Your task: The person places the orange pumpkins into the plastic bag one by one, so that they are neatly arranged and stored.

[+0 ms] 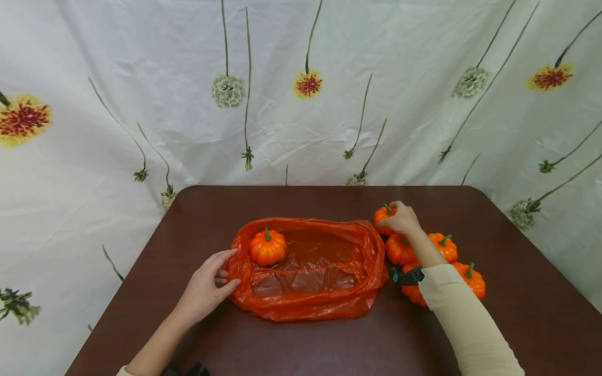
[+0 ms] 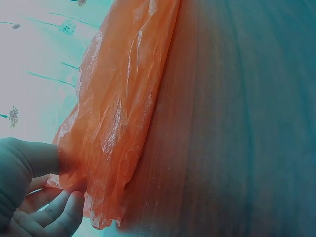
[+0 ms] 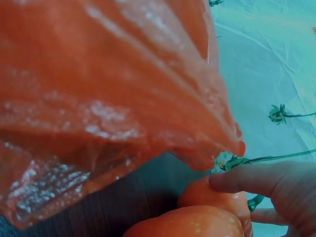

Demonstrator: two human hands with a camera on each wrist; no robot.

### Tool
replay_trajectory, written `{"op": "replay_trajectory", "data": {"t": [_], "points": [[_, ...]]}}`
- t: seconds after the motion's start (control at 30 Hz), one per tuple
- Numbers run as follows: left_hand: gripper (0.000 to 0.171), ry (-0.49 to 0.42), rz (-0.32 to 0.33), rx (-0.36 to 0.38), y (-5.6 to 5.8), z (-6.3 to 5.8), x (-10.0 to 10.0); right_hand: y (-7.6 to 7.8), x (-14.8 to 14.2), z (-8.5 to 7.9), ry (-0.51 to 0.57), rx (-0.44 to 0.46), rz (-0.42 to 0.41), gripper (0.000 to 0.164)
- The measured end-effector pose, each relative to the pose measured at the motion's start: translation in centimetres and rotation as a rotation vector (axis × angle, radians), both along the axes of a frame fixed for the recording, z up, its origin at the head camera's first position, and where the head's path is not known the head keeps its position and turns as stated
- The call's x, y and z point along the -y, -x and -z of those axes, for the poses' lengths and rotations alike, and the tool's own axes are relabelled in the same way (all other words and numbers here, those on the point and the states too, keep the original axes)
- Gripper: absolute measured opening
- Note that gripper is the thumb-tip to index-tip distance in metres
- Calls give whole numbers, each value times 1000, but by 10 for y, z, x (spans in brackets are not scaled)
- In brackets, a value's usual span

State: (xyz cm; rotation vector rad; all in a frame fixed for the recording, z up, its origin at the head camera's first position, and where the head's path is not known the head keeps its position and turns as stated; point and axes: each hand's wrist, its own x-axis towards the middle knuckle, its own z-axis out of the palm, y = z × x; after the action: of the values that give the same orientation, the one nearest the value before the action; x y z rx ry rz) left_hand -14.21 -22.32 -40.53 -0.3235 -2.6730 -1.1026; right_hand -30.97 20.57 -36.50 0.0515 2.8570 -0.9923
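An orange plastic bag [image 1: 305, 312] lies on the table with its mouth spread wide. Inside, towards its left end, sits a small orange pumpkin [image 1: 267, 248] with a green stem. My left hand [image 1: 207, 284] holds the bag's left rim between thumb and fingers; the left wrist view shows the thin plastic [image 2: 118, 123] at the fingertips. Beyond the bag's right end, my right hand [image 1: 405, 219] grips another pumpkin [image 1: 382, 214], its thumb on the near side. In the right wrist view the bag's side hides part of that pumpkin's surroundings.
More small pumpkins [image 1: 444, 246] cluster right of the bag, some partly covered by my right forearm. The dark brown table [image 1: 291, 201] ends at a flower-printed white cloth [image 1: 291, 125]. A black object [image 1: 195, 369] shows at the bottom edge.
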Motion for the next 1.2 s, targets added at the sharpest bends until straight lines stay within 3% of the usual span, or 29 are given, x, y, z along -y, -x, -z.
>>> {"op": "replay_trajectory", "data": {"t": [0.33,0.57,0.8,1.2], "points": [[58,-5,3,-11,1,-2,1,-1,2,0,49,-46,24,76],[58,-2,-2,7,0,-1,0,-4,3,0,115,-148,44,73],[58,2,-3,-7,1,-1,1,-9,13,-9,218,-237,8,72],[59,-2,0,3,0,1,0,-27,42,-22,272,-267,-110,70]]}}
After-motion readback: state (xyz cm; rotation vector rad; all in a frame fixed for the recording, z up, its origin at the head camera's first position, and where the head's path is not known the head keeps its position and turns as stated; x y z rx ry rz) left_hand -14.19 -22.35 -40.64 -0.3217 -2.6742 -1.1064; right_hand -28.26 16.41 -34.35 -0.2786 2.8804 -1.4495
